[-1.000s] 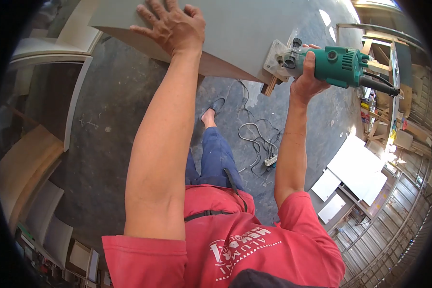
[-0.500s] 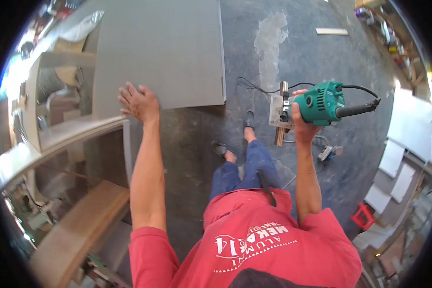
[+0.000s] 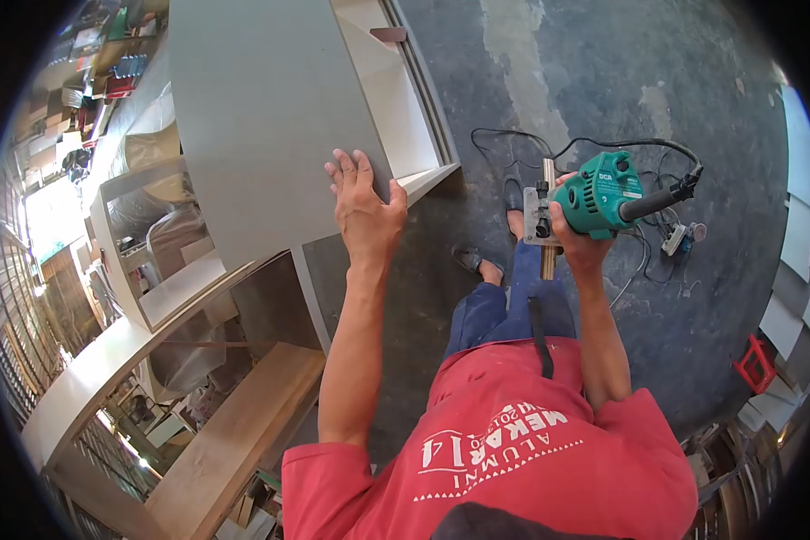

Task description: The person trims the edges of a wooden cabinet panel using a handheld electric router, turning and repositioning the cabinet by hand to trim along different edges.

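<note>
My left hand [image 3: 367, 202] rests with fingers spread on the near right part of a large grey panel [image 3: 261, 117]. Beside that panel, a white recessed cabinet side [image 3: 396, 99] shows along its right edge. My right hand [image 3: 578, 234] grips a green handheld router [image 3: 597, 193] around its body, holding it sideways in the air above the floor. A clear base plate [image 3: 536, 216] and a wooden strip [image 3: 549, 261] are at the router's left end. Its black cord [image 3: 639, 142] loops back down toward the floor.
White cabinet frames [image 3: 126, 261] and a wooden board [image 3: 234, 432] stand at left. A power strip with plugs [image 3: 678, 238] and cables lies on the dark concrete floor [image 3: 459, 396]. A red plastic object [image 3: 756, 364] and pale panels [image 3: 796, 243] are at far right.
The view has turned, and my left hand now lies near the panel's right edge instead of its near left corner. The white recess has come into sight. The router remains in my right hand.
</note>
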A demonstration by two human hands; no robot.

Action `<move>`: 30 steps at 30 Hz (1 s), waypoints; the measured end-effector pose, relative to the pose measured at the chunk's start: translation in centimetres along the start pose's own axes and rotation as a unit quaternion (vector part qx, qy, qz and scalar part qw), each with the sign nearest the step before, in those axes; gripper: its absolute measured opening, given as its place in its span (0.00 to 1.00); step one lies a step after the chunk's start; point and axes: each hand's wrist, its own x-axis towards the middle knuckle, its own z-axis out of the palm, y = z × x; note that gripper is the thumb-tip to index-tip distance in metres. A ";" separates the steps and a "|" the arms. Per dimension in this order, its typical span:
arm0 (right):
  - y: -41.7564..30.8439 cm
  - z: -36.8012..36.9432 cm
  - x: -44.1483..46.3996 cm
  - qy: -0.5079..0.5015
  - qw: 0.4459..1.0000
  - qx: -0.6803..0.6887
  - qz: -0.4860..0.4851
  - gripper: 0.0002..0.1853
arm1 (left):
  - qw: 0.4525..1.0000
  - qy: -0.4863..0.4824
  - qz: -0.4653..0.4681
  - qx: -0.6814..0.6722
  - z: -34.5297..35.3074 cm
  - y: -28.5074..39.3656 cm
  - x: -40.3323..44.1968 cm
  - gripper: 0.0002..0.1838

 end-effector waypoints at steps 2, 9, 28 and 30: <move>-0.2 0.3 -0.1 -0.007 1.000 -0.005 0.001 0.21 | 1.000 -0.009 0.003 -0.017 -0.5 -0.9 -0.1 0.35; -4.2 4.3 -0.3 -0.073 0.996 -0.015 -0.040 0.18 | 0.991 0.127 -0.035 -0.024 -0.5 -14.1 2.0 0.33; -5.5 20.9 0.4 -0.094 0.974 0.078 -0.190 0.25 | 0.961 0.208 -0.170 0.058 -0.6 -15.3 3.7 0.33; -5.1 21.1 0.6 -0.094 0.961 0.008 -0.259 0.21 | 0.966 0.155 -0.202 0.038 -1.1 -14.8 3.3 0.33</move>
